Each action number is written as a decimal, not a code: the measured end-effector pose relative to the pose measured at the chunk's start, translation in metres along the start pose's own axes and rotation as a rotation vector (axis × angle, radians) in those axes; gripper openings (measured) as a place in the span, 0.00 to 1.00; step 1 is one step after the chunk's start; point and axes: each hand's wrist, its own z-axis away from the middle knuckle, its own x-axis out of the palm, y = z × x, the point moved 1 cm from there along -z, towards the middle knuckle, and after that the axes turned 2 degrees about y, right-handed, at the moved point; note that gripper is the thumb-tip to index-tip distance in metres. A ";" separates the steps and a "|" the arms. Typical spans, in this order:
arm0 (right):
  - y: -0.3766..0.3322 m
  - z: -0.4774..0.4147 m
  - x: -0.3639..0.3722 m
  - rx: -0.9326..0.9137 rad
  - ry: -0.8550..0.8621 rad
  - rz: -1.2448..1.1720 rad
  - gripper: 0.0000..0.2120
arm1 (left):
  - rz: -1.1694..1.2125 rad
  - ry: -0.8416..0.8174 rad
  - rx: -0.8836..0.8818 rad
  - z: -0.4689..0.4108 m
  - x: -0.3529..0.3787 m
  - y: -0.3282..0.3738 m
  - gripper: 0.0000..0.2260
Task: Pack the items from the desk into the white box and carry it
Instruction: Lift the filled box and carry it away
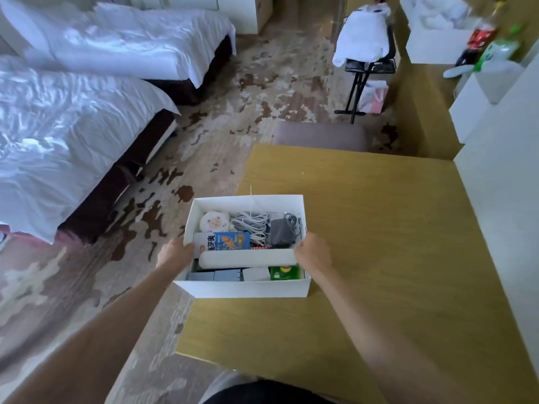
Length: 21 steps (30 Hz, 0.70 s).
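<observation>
White cardboard fills the space between the two hands: the white box (242, 288) sits with its open top up, the left hand (175, 253) clasping its left wall near the rim and the right hand (313, 252) clasping the right wall opposite. How the fingers lie under or inside the walls is hidden, so I cannot say how deep either hold goes.

Between the hands the box looks fully packed. Beyond the knuckles lie a sheep plush (214, 221), a coil of white cable (250, 223) and a dark adapter (281, 233). Level with the hands are a blue packet (230, 240) and a long white case (248, 258), and nearer the wrists a green carton (284, 272).

The desk (379, 258) stretches out from under the right hand, while the left hand is already past its edge, over the carpet (73, 287). Whether the box is resting on the wood or just clear of it I cannot tell.

Packing appears done, so the step in hand is the lift and carry. To do it well, both palms should press inward evenly and, better, fingers should slide beneath the base, since thin walls may bow under the load. Keep it level so nothing loose slides or tips out, draw it close to the body, and mind the overhanging left corner
</observation>
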 end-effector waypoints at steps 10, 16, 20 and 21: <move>-0.062 0.017 0.029 -0.188 -0.117 -0.020 0.06 | 0.025 0.195 -0.077 0.036 -0.051 -0.076 0.12; -0.157 0.039 0.088 -0.332 -0.192 -0.043 0.09 | 0.127 0.312 -0.265 0.053 -0.099 -0.180 0.11; -0.229 0.061 0.153 -0.414 -0.276 0.065 0.05 | 0.230 0.362 -0.381 0.056 -0.124 -0.264 0.11; -0.248 0.067 0.171 -0.438 -0.303 0.079 0.05 | 0.256 0.376 -0.402 0.056 -0.129 -0.288 0.11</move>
